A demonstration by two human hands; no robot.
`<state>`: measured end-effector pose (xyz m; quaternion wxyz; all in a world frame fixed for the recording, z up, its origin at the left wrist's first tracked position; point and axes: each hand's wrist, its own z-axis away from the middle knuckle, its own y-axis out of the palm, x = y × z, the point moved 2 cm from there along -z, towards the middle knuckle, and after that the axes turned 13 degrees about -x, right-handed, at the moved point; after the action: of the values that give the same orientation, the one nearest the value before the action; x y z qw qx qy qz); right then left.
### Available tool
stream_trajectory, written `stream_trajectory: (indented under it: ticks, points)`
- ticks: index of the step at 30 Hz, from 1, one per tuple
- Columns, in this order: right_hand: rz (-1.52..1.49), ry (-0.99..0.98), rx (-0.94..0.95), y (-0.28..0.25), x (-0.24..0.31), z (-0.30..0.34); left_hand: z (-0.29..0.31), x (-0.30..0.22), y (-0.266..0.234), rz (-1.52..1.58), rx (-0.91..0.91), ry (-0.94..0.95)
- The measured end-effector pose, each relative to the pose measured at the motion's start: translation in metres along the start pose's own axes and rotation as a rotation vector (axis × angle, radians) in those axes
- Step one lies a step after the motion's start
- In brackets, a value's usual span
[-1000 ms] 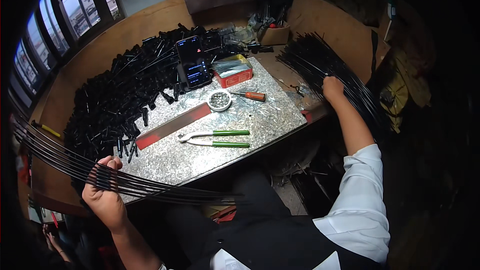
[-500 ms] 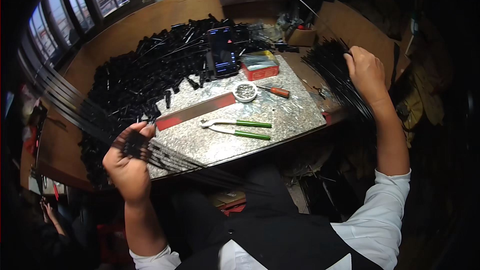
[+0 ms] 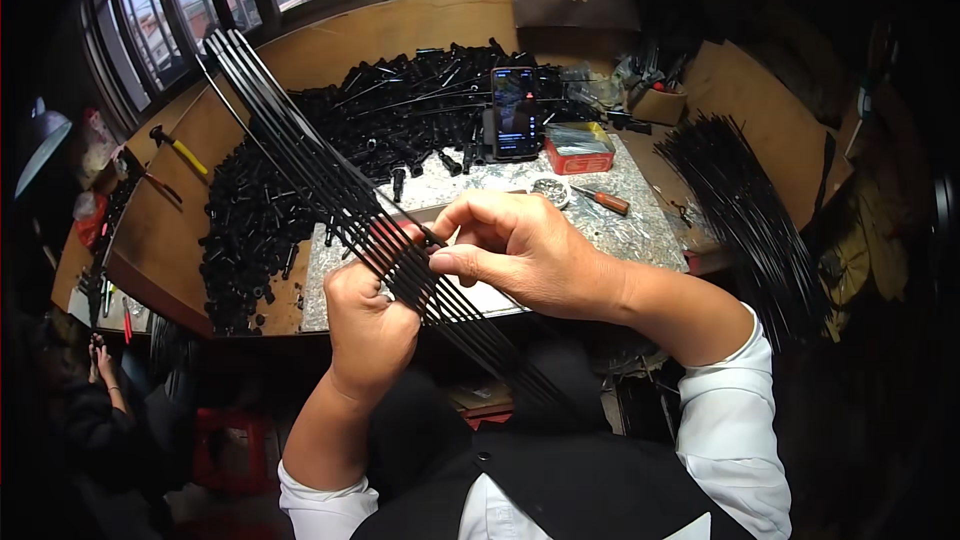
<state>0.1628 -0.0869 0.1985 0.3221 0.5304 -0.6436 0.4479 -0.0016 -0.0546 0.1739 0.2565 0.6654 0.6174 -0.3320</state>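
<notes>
My left hand (image 3: 368, 325) is closed around a fanned set of thin black rods (image 3: 300, 145), which slant from the upper left down across my lap. Over the middle of the set, my right hand (image 3: 545, 250) pinches one thin black rod between thumb and fingers, close to my left fist. The exact contact at its fingertips is partly covered. Behind my hands lies a speckled board (image 3: 320, 290). A white dish (image 3: 550, 190) of small metal bits is partly hidden by my right hand, beside an orange-handled screwdriver (image 3: 605, 201).
Black tubular pieces (image 3: 300, 180) are heaped at the back left. A phone (image 3: 514, 110) stands near a red and yellow tin (image 3: 580, 150) of thin metal pins. More black rods (image 3: 745, 210) lie at right. A yellow-handled hammer (image 3: 182, 152) rests at left; another person's hands (image 3: 103, 365) show beyond.
My right hand has come from the rod bundle at right to the rods in my left hand. The view has shifted, and the pliers are now hidden behind my hands.
</notes>
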Motion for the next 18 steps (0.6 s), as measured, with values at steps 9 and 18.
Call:
stream_trajectory:
  ticks: [9, 18]
  points:
    - [-0.064, 0.271, 0.216, 0.008, -0.048, 0.029, -0.008, 0.013, -0.017, 0.038, -0.008, -0.119]
    - [-0.294, 0.64, 0.408, 0.0, -0.047, 0.055, -0.046, 0.033, -0.01, 0.029, 0.102, -0.234]
